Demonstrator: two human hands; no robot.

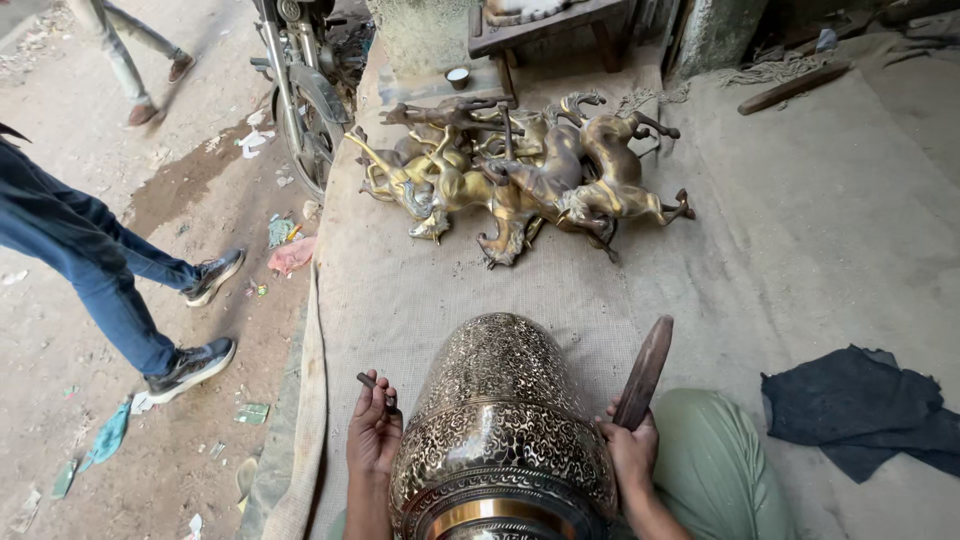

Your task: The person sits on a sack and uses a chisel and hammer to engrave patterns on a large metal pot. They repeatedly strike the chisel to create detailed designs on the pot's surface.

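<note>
Passer-by at nine o'clock: a person's legs in blue jeans [90, 265] stride along the dirt lane, well apart from my mat.
Motorcycle wheel [305, 110] at eleven: parked at the mat's edge, close by the brass pile.
My left hand [373, 432]: fingers curled shut around a thin metal punch [377, 387], knuckles just beside the vase's left flank, I judge to keep the tip near the pattern.
Engraved brass vase [500, 430] at six: lying on its side in my lap, base pointing to twelve, wedged between both hands so it cannot roll.
Brass horses [520, 175] at twelve: heaped on the burlap mat [400, 290], clear of my reach.
My right hand [632, 445]: closed on the handle of a flat wooden mallet [645, 370], head raised toward one o'clock, touching the vase's right side.
Dark cloth [860, 405] at three: crumpled beside my green-trousered knee [715, 450].
</note>
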